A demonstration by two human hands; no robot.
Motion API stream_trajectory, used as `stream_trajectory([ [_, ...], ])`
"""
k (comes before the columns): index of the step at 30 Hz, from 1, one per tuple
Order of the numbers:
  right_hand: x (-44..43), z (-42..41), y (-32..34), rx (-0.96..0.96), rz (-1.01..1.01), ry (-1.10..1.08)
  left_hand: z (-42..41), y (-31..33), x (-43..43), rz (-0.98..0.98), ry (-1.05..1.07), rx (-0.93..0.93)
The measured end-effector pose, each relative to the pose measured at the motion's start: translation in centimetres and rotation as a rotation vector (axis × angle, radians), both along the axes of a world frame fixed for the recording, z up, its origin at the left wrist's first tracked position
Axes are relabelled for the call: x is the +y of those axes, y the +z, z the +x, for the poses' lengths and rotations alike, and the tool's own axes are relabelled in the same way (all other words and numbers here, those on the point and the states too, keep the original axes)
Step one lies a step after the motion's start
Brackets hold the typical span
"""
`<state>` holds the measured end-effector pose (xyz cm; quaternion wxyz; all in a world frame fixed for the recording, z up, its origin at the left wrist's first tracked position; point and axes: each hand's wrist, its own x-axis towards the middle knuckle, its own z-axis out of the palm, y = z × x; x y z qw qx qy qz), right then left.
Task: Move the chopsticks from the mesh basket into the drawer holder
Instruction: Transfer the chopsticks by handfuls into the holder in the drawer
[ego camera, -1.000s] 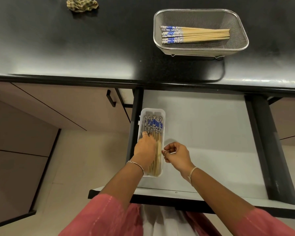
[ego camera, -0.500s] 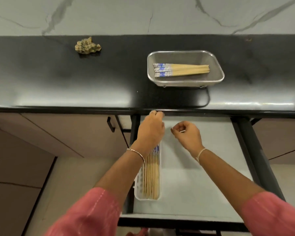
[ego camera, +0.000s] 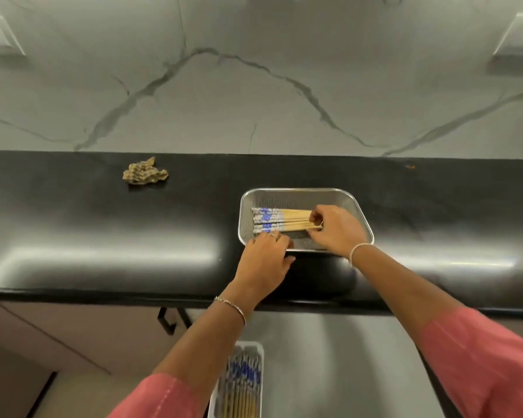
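Note:
The mesh basket (ego camera: 302, 190) stands on the black counter (ego camera: 103, 236). In it lie several wooden chopsticks (ego camera: 284, 218), blue-patterned ends to the left. My right hand (ego camera: 337, 229) is inside the basket, its fingers pinched on the plain ends of the chopsticks. At the basket's near left rim my left hand (ego camera: 264, 260) curls its fingers toward the blue ends; its fingertips are hidden. Below, the white drawer holder (ego camera: 261, 357) shows between my arms with several chopsticks in it.
The open drawer (ego camera: 329, 372) reaches out under the counter edge. A crumpled cloth (ego camera: 144, 175) lies at the back left of the counter. A black cabinet handle (ego camera: 168, 322) sits left of the drawer. A marble wall rises behind.
Both hands rose from the drawer holder to the counter and went into the mesh basket. The right hand has closed on the chopsticks' plain ends. The view tilted upward.

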<state>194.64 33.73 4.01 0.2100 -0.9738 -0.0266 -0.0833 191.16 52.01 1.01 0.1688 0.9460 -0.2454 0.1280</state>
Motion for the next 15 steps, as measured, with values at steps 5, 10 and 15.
stream_trajectory([
  [5, 0.2, 4.0, -2.1, 0.062, -0.431, 0.150, 1.3, -1.3, 0.2, -0.052, -0.043, -0.005],
  [10, 1.0, 5.7, -3.8, 0.030, -0.672, 0.242, 1.8, -1.4, 0.5, -0.101, -0.083, 0.040],
  [15, 1.4, 6.7, -4.2, -0.010, -0.787, 0.283, 2.0, -1.3, 0.7, -0.118, -0.103, 0.053],
])
